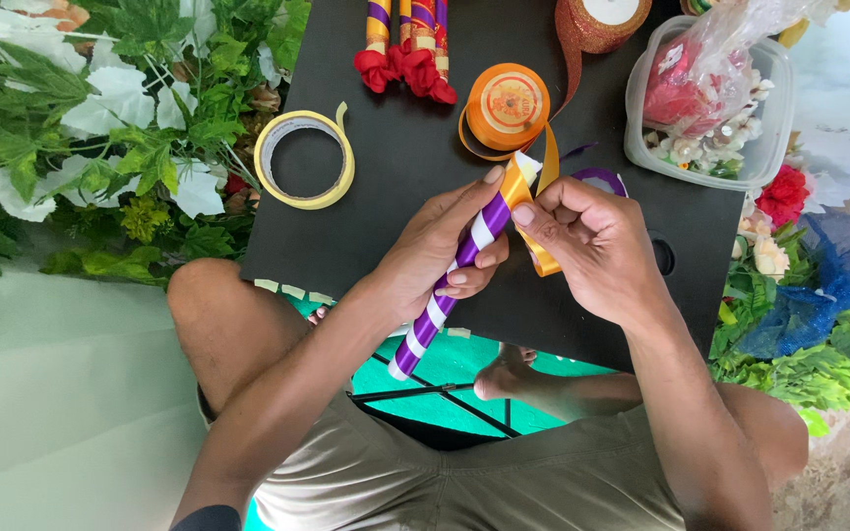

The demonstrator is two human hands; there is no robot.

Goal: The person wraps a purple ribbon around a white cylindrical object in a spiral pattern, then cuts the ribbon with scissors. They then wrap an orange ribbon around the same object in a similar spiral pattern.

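My left hand (445, 256) grips a white stick wound with purple ribbon (440, 307), held slanted above the black table (405, 167). My right hand (592, 241) pinches an orange satin ribbon (543, 258) against the stick's top end. The ribbon runs up to an orange ribbon spool (509, 103) lying on the table just beyond my hands. A loop of purple ribbon (602, 177) shows behind my right hand.
A yellow tape roll (304, 159) lies at the table's left. Finished sticks with red rosettes (407, 49) and a glitter ribbon spool (597, 22) sit at the far edge. A clear tub of small flowers (705, 108) stands right. Artificial leaves and flowers flank both sides.
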